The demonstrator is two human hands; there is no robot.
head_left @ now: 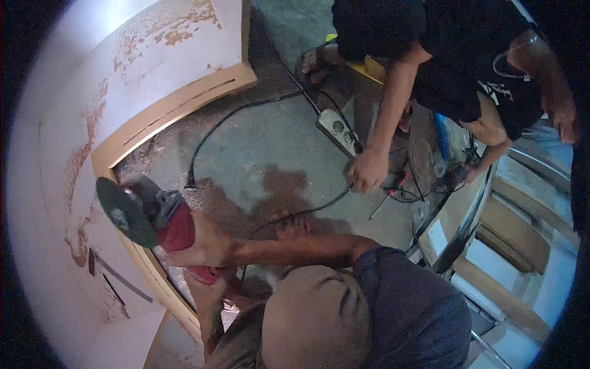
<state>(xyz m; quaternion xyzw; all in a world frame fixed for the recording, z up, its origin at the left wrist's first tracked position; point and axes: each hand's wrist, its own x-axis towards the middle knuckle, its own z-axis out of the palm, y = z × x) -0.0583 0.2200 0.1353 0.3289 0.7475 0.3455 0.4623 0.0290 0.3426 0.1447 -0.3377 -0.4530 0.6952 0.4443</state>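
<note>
Neither my left hand nor my right hand shows in the head view. Just below me, a co-worker in a cap (316, 317) and dark shirt grips a red angle grinder (178, 227) with both hands. Its dark green disc (126, 212) stands on edge beside the wooden border (157, 132) of a large white panel. Whether the disc touches the wood, I cannot tell. At the upper right, a second person in black (455, 67) bends down, one hand (369, 170) at a black cable near a white power strip (337, 130).
Brown dust lies over the white panel (61, 154) on the left. A black cable (227, 114) curves across the concrete floor (246, 147) to a loose plug (190, 182). A screwdriver (387, 200) lies at the right, near stacked wooden boards (510, 230).
</note>
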